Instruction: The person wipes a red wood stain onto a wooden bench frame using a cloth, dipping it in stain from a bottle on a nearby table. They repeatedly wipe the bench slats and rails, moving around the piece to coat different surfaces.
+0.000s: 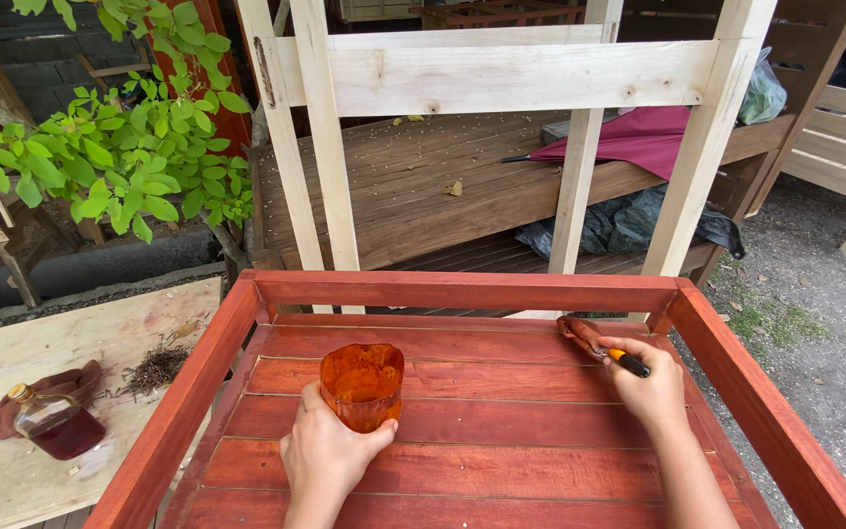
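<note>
- One stain-smeared orange cup (362, 385), gripped by the left hand (328, 451), stands on red slats (501, 421).
- One brush (599, 345), clasped in the right hand (650, 387), touches the slats beyond the knuckles.

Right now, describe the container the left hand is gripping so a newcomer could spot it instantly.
Start at the red-stained slatted wooden frame filling the lower view. On its slats, left of centre, the left hand wraps a cup from behind. It is translucent orange-brown and open-topped with a ragged rim, unlike the glass bottle of dark liquid lying on the plywood board at left.
</note>
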